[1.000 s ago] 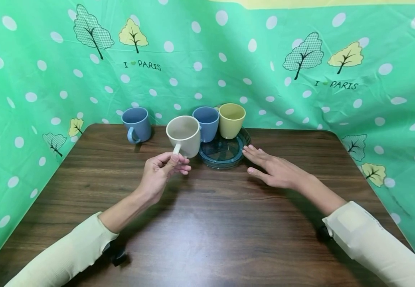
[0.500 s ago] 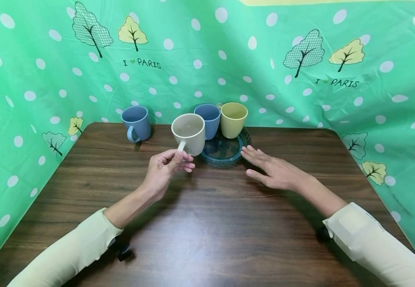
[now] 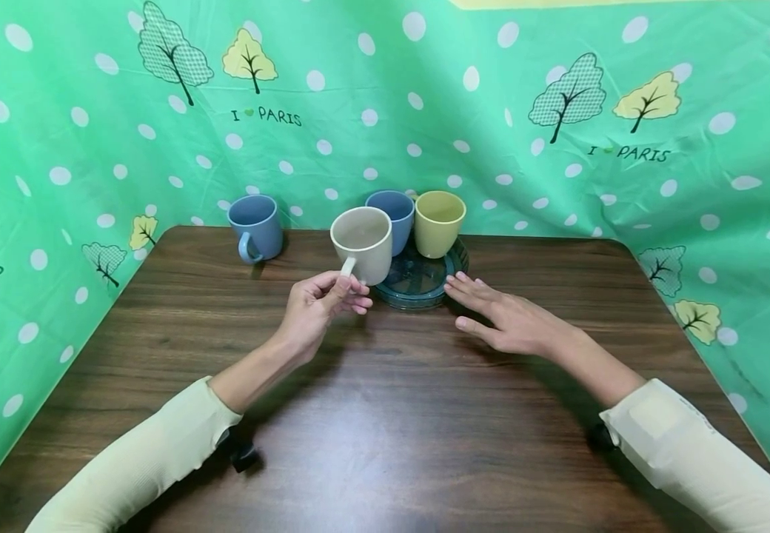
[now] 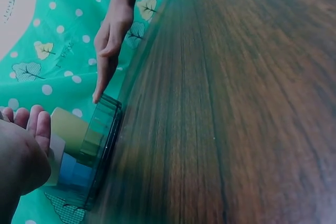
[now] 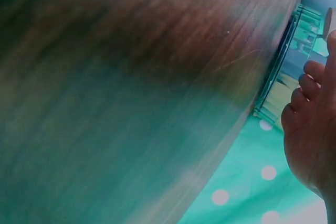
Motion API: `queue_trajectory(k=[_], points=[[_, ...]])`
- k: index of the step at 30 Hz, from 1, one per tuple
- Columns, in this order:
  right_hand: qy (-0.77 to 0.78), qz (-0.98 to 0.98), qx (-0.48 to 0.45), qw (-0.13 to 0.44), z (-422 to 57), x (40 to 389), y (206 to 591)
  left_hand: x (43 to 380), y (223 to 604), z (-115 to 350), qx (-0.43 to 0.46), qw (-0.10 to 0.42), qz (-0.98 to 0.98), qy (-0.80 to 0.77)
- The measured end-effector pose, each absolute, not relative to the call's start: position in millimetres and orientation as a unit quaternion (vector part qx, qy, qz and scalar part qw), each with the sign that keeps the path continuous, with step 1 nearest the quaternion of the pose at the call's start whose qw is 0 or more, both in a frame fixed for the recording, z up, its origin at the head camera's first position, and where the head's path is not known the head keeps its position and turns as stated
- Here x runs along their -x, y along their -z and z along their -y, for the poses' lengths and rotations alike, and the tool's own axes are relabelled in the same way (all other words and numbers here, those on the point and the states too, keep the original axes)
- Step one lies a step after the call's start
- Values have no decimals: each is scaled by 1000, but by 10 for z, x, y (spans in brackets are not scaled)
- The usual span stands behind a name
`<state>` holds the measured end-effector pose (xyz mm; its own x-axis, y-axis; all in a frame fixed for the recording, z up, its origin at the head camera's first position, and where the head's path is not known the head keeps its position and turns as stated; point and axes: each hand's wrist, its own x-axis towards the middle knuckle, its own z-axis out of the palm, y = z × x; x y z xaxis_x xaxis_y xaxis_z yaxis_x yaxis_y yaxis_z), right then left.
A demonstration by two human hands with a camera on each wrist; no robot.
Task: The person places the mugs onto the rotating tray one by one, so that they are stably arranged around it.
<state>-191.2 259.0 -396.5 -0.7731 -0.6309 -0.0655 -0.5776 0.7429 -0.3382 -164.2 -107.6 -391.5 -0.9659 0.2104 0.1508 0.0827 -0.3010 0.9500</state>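
My left hand (image 3: 325,302) pinches the handle of an off-white mug (image 3: 366,248), held upright in the air over the left front part of a round, see-through teal tray (image 3: 414,280). On that tray, toward its back, stand a blue mug (image 3: 401,222) and a yellow mug (image 3: 440,226) side by side. The off-white mug overlaps the blue one in the head view. My right hand (image 3: 508,320) is flat with its fingers straight, fingertips right at the tray's right front rim. In the left wrist view the tray's wall (image 4: 100,129) shows the mugs through it.
Another blue mug (image 3: 255,228) stands alone at the back left of the dark wooden table (image 3: 385,414), its handle toward me. A green dotted cloth (image 3: 425,96) hangs behind the table and along both sides.
My left hand has carried the off-white mug to the right, over the tray. The blue and yellow mugs on the tray have shifted slightly right. My right fingertips have slid slightly left along the rim.
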Motion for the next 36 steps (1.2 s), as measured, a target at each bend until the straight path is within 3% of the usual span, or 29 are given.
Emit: queue_trajectory(k=[36], points=[[164, -920, 346, 86, -2531, 1925, 3973, 1870, 4086, 889, -128, 50, -584, -800]])
